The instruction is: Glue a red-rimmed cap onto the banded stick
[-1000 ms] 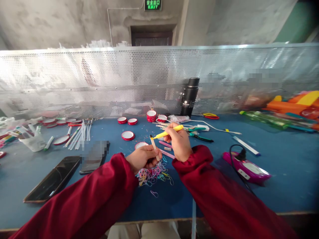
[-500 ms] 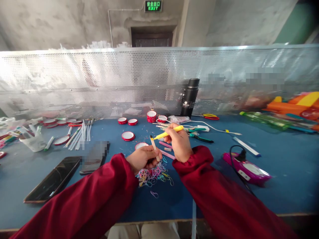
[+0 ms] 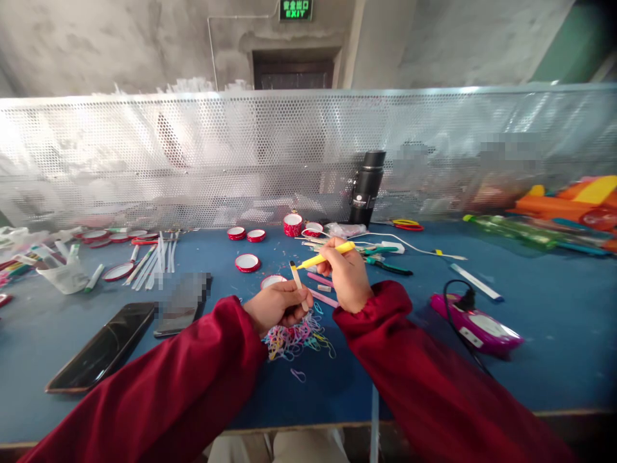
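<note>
My left hand (image 3: 276, 303) is closed around a flat pale stick (image 3: 297, 278), perhaps a wooden craft stick, held upright and slightly tilted, with a black tip and a yellow band under it. A yellow marker pen (image 3: 324, 256) is pinched in my right hand (image 3: 348, 278). The pen's tip points left and meets or nearly meets the stick just below its black end. Under my left hand lies a tangled heap of colourful loops (image 3: 301, 339). Pink sticks (image 3: 324, 298) lie between the hands, partly hidden.
Several red-rimmed round tins (image 3: 247, 262) stand behind my hands. Two phones (image 3: 103, 347) and a white cup of markers (image 3: 65, 276) are at left. A black flask (image 3: 367, 190), green-handled pliers (image 3: 390, 266) and a purple power strip (image 3: 477, 325) are at right. A perforated metal screen (image 3: 212, 161) closes the back.
</note>
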Motion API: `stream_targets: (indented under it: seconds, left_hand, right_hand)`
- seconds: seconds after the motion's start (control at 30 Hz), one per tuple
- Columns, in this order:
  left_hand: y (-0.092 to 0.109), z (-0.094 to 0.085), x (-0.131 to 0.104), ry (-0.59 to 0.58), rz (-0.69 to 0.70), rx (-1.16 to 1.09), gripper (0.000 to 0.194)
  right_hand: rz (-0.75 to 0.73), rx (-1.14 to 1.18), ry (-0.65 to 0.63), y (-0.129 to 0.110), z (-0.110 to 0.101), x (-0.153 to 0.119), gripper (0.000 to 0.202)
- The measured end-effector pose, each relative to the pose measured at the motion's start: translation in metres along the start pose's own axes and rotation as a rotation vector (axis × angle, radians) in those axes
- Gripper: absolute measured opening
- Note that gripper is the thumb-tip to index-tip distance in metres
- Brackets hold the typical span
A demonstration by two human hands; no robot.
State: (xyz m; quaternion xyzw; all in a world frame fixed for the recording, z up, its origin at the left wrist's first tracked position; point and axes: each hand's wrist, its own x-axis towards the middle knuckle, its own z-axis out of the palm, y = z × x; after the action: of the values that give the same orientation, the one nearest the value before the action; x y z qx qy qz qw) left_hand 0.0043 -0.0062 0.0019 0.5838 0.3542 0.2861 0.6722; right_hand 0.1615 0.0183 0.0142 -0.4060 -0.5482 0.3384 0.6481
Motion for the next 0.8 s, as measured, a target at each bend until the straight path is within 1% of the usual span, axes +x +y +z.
stream_targets:
  seconds: [0.23, 0.4, 0.57, 0.8]
  left_hand:
    - [0.0012, 0.0016, -0.0009, 0.01, -0.008, 0.007, 0.027]
    - [0.0017, 0.0017, -0.0012, 0.015, -0.008, -0.005, 0.03]
    - [0.0003, 0.0007, -0.0007, -0.002, -0.008, -0.012, 0.029]
    - [-0.0001, 0.0012, -0.0004, -0.003, -0.015, -0.018, 0.029]
  right_hand:
    - [-0.043, -0.034, -0.015, 0.0009, 0.0011, -0.0009, 0.016]
    - [-0.046, -0.036, -0.009, -0.0003, 0.0021, -0.0009, 0.016]
    - [-0.022, -0.032, -0.002, -0.0025, 0.0026, -0.0015, 0.016]
    - [-0.035, -0.039, -0.015, -0.0004, 0.0026, -0.001, 0.017]
